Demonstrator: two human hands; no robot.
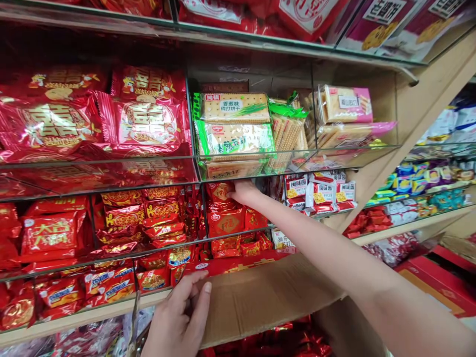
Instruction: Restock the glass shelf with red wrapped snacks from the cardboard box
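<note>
Glare whitens red wrappers [55, 119] up-left of the cardboard box [260, 302]; its inside is shadowed; small packets [420, 176] to its upper right seem blurred.

- You are in a shop, facing tiered shelves [92, 316].
- Clear panels [100, 174] along the shelves' front edges hold in rows of wrapped biscuits [234, 141].
- Small packets [412, 173] line the right-hand shelves [416, 225].

Right arm [323, 248] outstretched, hand [243, 192] far forward — left hand [176, 320] low, near.
</note>
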